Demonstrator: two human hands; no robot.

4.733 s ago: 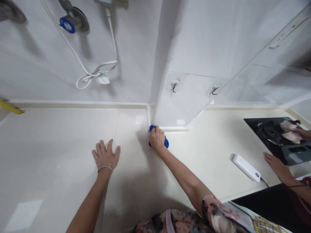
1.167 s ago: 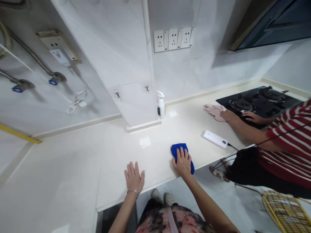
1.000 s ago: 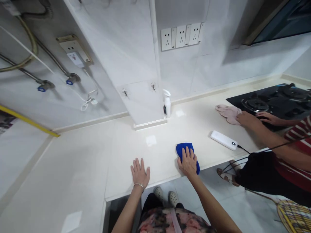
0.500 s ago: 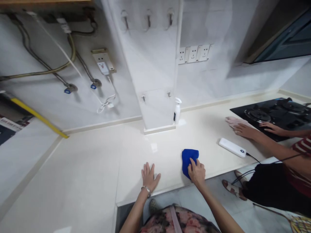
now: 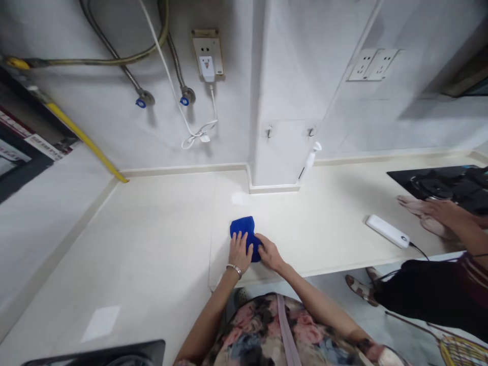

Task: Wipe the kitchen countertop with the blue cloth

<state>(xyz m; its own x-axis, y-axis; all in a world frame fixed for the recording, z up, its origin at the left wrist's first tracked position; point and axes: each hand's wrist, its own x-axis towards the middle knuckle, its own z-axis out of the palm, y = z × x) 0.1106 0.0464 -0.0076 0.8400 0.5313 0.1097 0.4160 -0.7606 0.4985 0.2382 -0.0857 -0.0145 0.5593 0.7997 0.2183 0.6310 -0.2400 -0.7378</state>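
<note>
A blue cloth (image 5: 243,223) lies on the pale countertop (image 5: 171,229) in front of the wall pillar. My left hand (image 5: 239,250) rests over its left part, fingers stretched out on the fabric and thumb apart. A silver bracelet circles that wrist. From the other side, my right hand (image 5: 269,252) grips the cloth's right edge, its fingers partly hidden.
On the right, another person's hand (image 5: 444,211) presses a pale pink cloth (image 5: 414,204) beside the black gas stove (image 5: 438,185). A white power bank (image 5: 388,231) with a cable lies nearer. A white pump bottle (image 5: 309,161) stands against the pillar.
My right hand has brought the blue cloth leftward, and my left hand now lies on it. The view has swung left and down. The other person's hand and pink cloth have come toward the counter's front.
</note>
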